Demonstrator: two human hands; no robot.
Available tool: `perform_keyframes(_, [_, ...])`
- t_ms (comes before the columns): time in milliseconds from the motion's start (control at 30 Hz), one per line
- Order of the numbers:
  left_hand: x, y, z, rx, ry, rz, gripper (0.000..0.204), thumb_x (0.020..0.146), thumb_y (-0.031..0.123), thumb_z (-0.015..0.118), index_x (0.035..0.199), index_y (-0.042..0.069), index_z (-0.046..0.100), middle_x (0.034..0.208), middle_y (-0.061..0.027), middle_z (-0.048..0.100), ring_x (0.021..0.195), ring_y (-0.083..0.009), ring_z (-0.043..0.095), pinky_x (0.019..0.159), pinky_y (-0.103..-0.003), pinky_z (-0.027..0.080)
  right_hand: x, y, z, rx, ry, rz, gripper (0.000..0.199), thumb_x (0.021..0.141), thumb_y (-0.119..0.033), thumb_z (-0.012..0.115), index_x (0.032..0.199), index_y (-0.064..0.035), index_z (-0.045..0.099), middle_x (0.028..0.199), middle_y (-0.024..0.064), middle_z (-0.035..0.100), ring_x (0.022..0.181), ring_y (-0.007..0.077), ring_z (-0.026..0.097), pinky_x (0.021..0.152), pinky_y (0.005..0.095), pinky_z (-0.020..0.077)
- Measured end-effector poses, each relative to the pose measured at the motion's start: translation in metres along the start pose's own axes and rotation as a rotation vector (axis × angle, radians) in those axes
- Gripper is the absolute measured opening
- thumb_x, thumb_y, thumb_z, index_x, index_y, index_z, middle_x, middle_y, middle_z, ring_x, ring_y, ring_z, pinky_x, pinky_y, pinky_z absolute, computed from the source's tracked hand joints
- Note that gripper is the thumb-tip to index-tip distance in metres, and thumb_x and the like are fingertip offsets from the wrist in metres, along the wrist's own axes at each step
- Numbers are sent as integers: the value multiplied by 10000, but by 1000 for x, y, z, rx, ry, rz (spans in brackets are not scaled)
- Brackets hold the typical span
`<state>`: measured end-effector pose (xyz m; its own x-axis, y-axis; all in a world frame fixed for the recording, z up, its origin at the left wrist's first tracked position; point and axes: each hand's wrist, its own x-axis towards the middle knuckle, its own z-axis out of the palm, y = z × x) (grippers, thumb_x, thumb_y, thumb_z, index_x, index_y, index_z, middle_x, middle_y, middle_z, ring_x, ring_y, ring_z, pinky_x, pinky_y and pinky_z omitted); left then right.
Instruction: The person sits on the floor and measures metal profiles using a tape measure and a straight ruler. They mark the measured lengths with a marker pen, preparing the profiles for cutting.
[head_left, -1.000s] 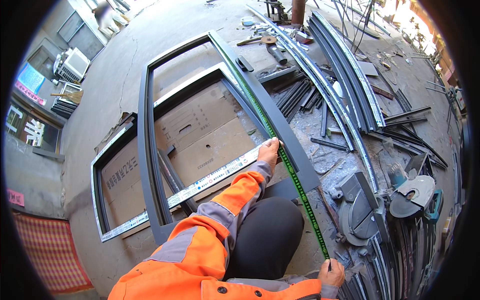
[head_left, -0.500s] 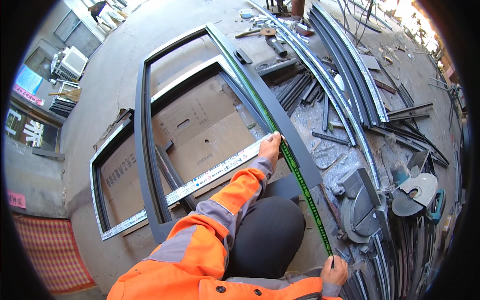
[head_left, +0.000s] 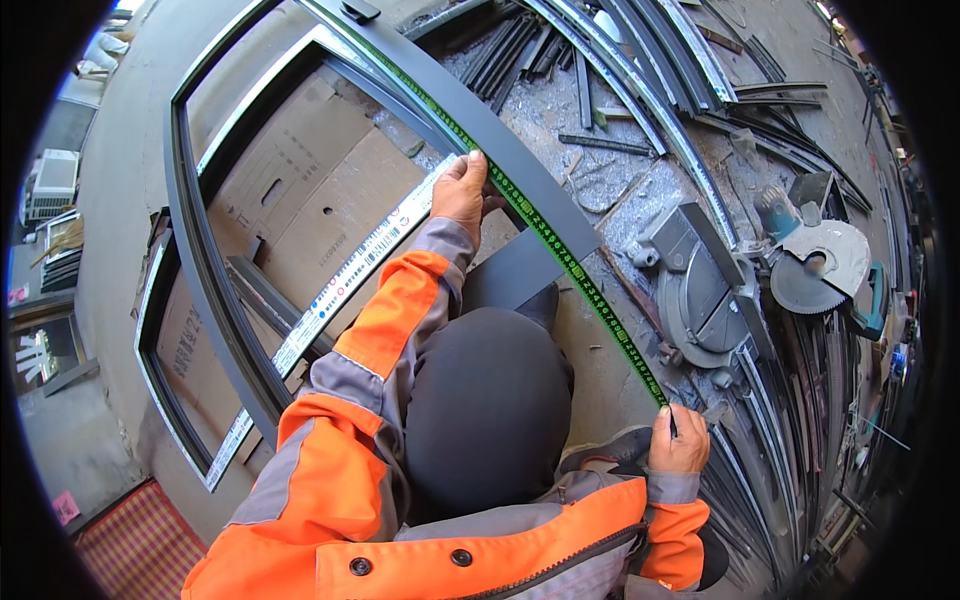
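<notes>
Two bare hands: both on the thin green-and-black tape measure [head_left: 577, 272]!
Left hand [head_left: 462, 195]: thumb and fingers pinching it, right beside the straight white-filmed bar [head_left: 355, 268].
Right hand [head_left: 682, 440]: clenched on its lower end.
Tape measure: along the dark-grey metal frame [head_left: 500, 140], running past its corner.

- The left hand [head_left: 460, 196] touches the green tape measure [head_left: 572, 268] along the grey frame [head_left: 535, 188].
- The right hand [head_left: 681, 442] holds its near end.
- A circular saw [head_left: 822, 262] lies at right.
</notes>
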<state>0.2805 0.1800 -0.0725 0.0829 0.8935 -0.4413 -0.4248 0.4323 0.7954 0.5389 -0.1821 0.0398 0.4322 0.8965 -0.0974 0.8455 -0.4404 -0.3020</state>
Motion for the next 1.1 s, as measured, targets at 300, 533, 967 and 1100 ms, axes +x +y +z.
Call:
perform_keyframes(300, [3,-1,-14,-40,-89,3,243,1113,305,617,1181,80,681,1017,-47,770,798,-175,746,677,-298,621,3,6,5,8,-18,-9,191,984,-208,702,1069,-41,738,980,144,709,931,364,660,829,459,495])
perform_keyframes(533, [0,1,-9,8,-93,23,210,1117,282,613,1127,80,671,1012,-56,760,811,-168,744,689,-295,626,7,5,0,3,-61,26,198,987,-202,699,1081,-31,735,992,141,711,936,357,662,835,449,492])
perform_keyframes(967, [-10,3,-8,78,-112,-20,237,1127,275,592,1156,56,679,1022,-68,754,810,-168,735,720,-316,644,12,6,-1,-9,-73,-2,194,998,-177,691,1104,-21,736,1033,140,728,961,347,670,862,438,491])
perform_keyframes(1100, [-20,9,-6,157,-140,-64,287,1118,315,609,1145,40,684,1008,-80,751,805,-176,737,724,-316,644,13,10,-1,-15,-71,-17,194,998,-166,692,1112,-14,735,1043,150,729,965,357,668,873,441,494])
